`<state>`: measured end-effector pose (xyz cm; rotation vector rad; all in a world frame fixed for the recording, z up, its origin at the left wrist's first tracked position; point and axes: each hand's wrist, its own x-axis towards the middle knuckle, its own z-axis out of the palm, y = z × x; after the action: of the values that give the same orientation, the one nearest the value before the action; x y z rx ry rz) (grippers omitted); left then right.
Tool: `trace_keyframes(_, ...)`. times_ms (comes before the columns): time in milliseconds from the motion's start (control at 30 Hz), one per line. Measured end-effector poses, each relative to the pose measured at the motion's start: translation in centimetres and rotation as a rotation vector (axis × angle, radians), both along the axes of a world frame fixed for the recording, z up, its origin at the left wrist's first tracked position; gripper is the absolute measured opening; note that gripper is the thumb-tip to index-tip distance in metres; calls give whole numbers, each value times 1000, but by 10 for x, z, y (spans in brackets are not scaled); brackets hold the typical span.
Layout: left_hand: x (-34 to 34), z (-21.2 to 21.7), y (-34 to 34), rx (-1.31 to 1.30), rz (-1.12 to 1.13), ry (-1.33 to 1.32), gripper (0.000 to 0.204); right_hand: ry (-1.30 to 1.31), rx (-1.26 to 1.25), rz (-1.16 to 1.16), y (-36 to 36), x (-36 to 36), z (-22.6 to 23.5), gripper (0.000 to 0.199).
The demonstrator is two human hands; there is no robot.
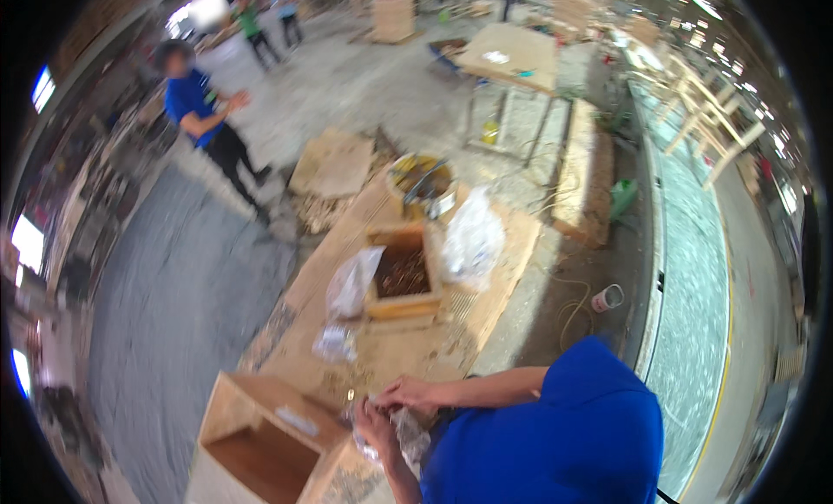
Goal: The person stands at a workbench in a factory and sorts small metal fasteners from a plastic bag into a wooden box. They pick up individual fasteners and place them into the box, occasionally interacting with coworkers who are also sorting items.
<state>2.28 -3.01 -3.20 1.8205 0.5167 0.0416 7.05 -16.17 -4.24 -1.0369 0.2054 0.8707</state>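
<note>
A small clear plastic bag sits crumpled between both hands at the near end of the long wooden desk, close to the person's chest. It looks thin, limp and light, likely slippery where the film is smooth, and it probably holds small hardware, though the blur makes that hard to confirm. Such a bag is best taken at its gathered neck or pinched at an edge, with something under its sagging bottom so the contents do not spill.

The left hand is curled around the bag from below, fingers closed on the film. The right hand lies over the top, fingertips pressed together and pinching the bag's upper edge.

Just left of the hands, an open plywood box stands on its side at the near left corner. Farther along the desk's middle sits a small wooden tray of dark screws, flanked by a clear bag on its left and a larger white bag on its right. A round bucket stands at the far end. A person in a blue shirt stands on the floor well beyond.
</note>
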Motion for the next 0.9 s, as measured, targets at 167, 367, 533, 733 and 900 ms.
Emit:
trace_keyframes(167,7,18,-7,-457,103,-111,31,114,190,85,-4,12,-8,19)
trace_keyframes(367,22,48,-27,-216,89,-150,55,-91,33,128,-9,21,21,19)
trace_keyframes(533,26,65,-23,-183,40,-172,47,-674,-215,80,-15,20,46,26)
trace_keyframes(733,24,114,-1,-118,-291,-276,40,-1079,-128,45,-15,35,81,25)
trace_keyframes(900,23,143,3,-349,-360,-325,40,-653,110,224,-11,41,118,26)
